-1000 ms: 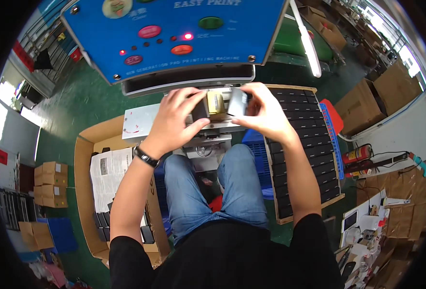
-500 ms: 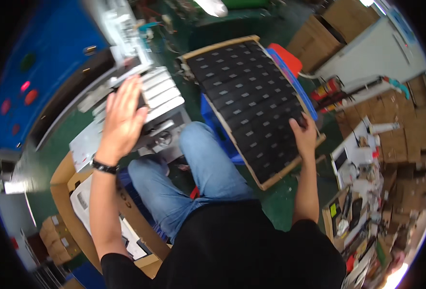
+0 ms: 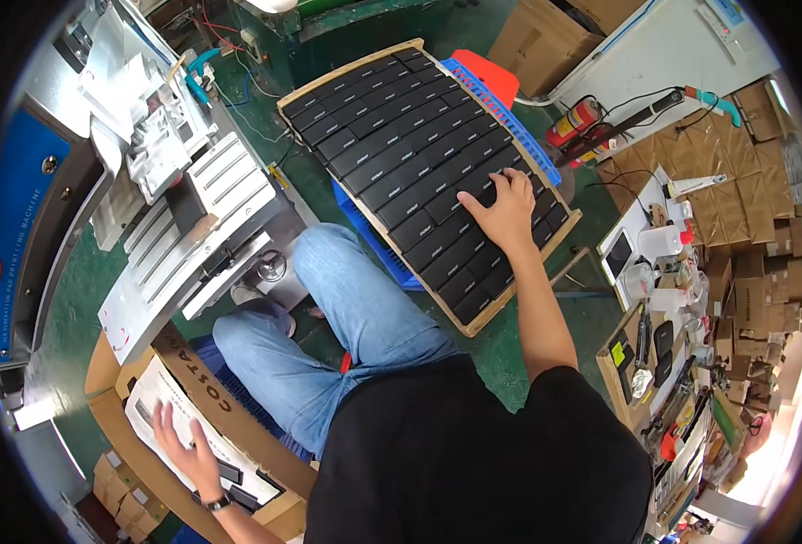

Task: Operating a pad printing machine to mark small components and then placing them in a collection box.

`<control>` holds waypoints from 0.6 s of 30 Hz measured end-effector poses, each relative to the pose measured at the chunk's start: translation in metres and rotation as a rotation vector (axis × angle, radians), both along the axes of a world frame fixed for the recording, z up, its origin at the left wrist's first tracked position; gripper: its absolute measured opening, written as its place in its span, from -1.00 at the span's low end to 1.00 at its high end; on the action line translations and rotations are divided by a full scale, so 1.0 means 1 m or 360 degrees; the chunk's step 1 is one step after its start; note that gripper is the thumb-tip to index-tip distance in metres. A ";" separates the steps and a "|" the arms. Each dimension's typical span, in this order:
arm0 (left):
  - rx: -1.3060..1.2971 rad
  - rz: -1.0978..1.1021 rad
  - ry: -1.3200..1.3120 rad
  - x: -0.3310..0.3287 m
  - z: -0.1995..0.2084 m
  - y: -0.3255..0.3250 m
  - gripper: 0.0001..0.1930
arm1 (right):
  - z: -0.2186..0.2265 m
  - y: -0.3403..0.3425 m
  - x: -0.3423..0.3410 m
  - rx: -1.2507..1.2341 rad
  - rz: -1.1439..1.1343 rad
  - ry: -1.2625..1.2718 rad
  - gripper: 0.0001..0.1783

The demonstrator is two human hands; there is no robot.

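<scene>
My left hand (image 3: 190, 458) is over the cardboard box (image 3: 229, 394) at the lower left, fingers spread and nothing in them. Beside that hand, a few flat black pieces (image 3: 231, 473) lie on white printed sheets (image 3: 170, 403) inside the box. My right hand (image 3: 508, 213) reaches over the right part of a wood-edged tray (image 3: 546, 238). Its thumb and fingers are apart, resting on or just above the black pieces there. Rows of flat black rectangular pieces (image 3: 401, 168) with small white print cover the tray; whether the fingertips touch one is hard to tell.
A pad printing machine (image 3: 183, 199) with a grooved metal bed stands at the left. Blue crates (image 3: 378, 236) support the tray. A fire extinguisher (image 3: 575, 122), a cluttered bench (image 3: 641, 258) and stacked cartons (image 3: 759, 281) are on the right.
My left hand has moved from beside the machine's bed down to the cardboard box. My right hand has shifted from the tray's right edge inward over the pieces. The view has turned.
</scene>
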State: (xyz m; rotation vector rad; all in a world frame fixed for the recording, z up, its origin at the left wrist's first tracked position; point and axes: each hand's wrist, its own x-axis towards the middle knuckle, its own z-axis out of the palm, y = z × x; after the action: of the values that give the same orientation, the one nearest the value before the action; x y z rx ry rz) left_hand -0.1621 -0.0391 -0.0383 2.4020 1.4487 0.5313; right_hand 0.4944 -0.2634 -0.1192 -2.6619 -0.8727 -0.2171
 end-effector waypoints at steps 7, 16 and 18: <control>-0.0606 0.0330 0.0546 -0.129 -0.061 -0.089 -0.15 | -0.021 -0.008 0.010 0.0132 0.0093 -0.0036 -0.19; -0.0378 0.0159 0.0559 -0.122 -0.049 -0.073 -0.31 | 0.006 0.014 0.011 0.0289 0.0260 -0.0390 -0.59; -0.0335 0.0133 0.0515 -0.111 -0.044 -0.070 -0.34 | 0.018 0.008 0.011 0.0359 0.0267 -0.0311 -0.60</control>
State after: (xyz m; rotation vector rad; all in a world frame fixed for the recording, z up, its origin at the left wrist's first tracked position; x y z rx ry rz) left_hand -0.2729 -0.1092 -0.0820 2.3426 1.6458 0.0004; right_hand 0.5051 -0.2552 -0.1010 -2.3736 -1.0574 -0.5095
